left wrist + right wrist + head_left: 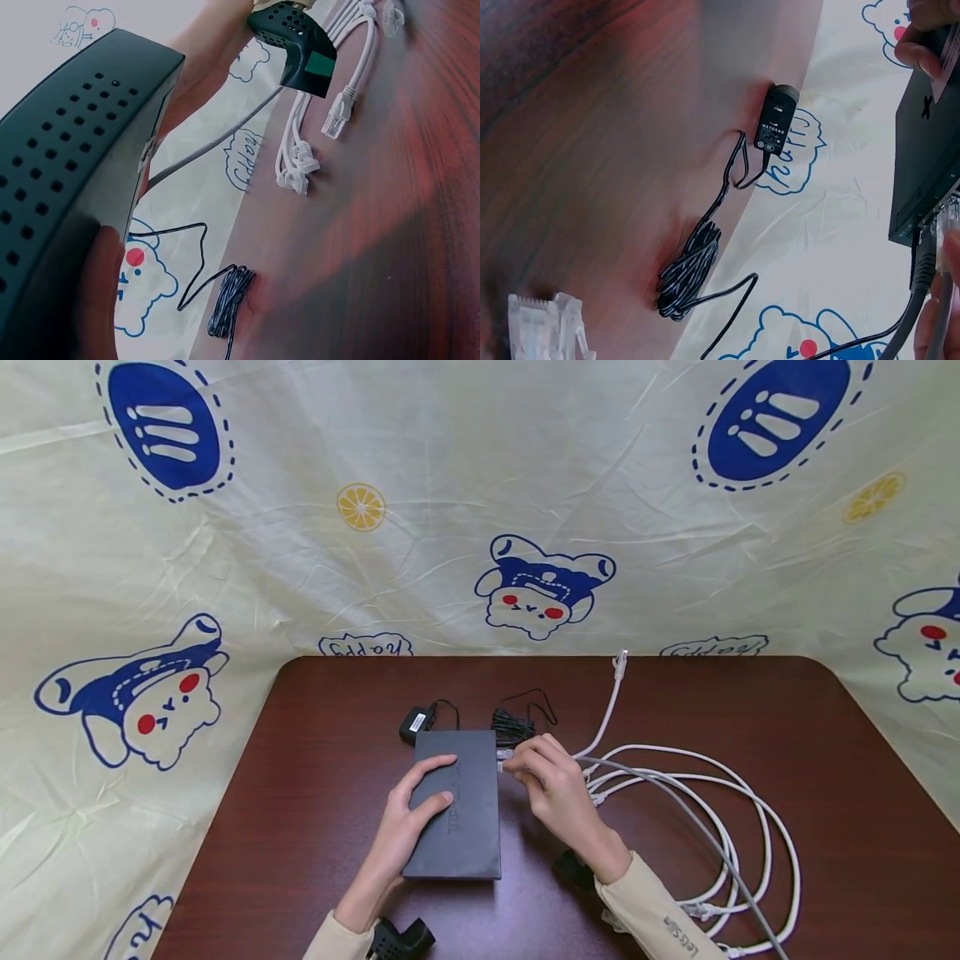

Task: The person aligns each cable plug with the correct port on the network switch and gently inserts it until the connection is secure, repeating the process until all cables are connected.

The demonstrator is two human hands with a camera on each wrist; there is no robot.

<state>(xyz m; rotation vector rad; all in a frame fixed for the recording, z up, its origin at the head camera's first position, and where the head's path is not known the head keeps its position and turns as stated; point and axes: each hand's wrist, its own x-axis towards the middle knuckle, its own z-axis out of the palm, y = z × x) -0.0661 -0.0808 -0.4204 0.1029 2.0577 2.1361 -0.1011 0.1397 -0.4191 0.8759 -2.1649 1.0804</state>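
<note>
My left hand (pixel 401 827) grips a dark grey network switch (pixel 472 827) by its left side, thumb and index finger across the top. In the left wrist view the switch (pixel 52 135) shows a perforated side. At the switch's right edge, my right hand (pixel 555 793) pinches a network cable's clear plug (pixel 948 225) against the ports. Beside that plug, a dark grey cable (pixel 925 259) runs into the same port side. A grey cable (pixel 720 843) trails from the right hand toward the lower right. Whether the pinched plug is fully seated is hidden by the fingers.
White network cables (pixel 787 852) lie coiled on the right of the brown table (pixel 255 860). One white cable's plug (pixel 619 665) points up near the far edge. Behind the switch are a black power adapter (pixel 415 724) and its bundled cord (pixel 512 727). A patterned cloth (pixel 450 577) hangs beyond.
</note>
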